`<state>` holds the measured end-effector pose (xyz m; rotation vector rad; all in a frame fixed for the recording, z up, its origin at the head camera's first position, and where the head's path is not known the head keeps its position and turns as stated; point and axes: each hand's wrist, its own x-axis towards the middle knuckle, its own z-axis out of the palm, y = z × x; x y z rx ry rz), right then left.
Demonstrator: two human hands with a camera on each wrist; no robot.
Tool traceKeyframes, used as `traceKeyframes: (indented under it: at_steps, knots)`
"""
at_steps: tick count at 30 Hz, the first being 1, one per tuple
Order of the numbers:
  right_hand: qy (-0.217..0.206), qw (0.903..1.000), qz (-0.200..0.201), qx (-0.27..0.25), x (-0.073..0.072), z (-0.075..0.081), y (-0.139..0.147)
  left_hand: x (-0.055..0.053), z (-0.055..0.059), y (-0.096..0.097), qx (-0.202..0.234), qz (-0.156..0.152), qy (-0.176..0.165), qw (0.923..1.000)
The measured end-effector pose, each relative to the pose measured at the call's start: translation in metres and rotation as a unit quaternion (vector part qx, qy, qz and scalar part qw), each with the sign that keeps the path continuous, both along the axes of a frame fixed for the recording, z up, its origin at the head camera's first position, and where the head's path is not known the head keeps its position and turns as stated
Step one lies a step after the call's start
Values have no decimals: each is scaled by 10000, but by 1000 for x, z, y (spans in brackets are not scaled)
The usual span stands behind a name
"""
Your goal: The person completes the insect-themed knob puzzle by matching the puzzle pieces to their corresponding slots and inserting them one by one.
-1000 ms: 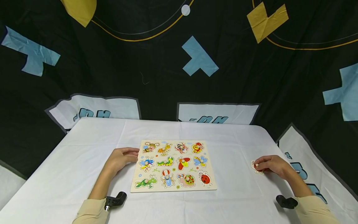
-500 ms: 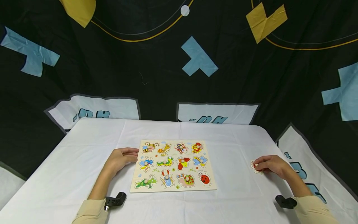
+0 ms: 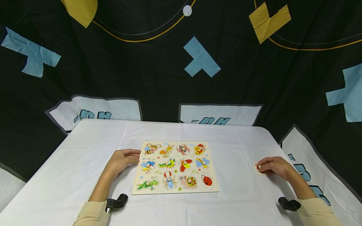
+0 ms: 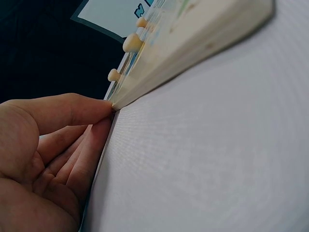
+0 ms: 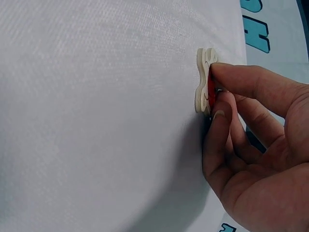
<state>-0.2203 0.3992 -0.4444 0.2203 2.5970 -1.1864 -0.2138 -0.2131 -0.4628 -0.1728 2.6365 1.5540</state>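
Observation:
A wooden peg puzzle board (image 3: 155, 172) with colourful insect pieces lies flat on the white table. My left hand (image 3: 120, 161) is beside its left edge, and the fingertips touch that edge. In the left wrist view the thumb and fingers of the left hand (image 4: 58, 150) meet the board's side (image 4: 159, 79). Far to the right, my right hand (image 3: 275, 166) pinches a red puzzle piece (image 3: 255, 168) with a pale wooden rim. The right wrist view shows the piece (image 5: 202, 82) edge-on between thumb and fingers; much of its face is hidden.
At the board's lower right, the red ladybug picture (image 3: 207, 180) shows no knob, unlike the pieces beside it. The white tablecloth (image 3: 234, 201) spreads around the board. A black curtain (image 3: 158, 84) with blue and yellow patches hangs behind the table.

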Motion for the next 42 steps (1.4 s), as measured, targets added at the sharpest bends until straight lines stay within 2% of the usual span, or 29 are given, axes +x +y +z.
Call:
traceKeyframes:
  at_steps: [11,18,42]
  knots:
    - [-78,9999,-62,12,1,5,-5,0,-1,0,-35,-27,26,10000]
    - [20,9998,187,62,1,8,-12,0,0,0,-17,-30,18,10000]
    - [-21,9977,673,17,-6,22,-47,-3,-2,-1,21,-8,3,10000]
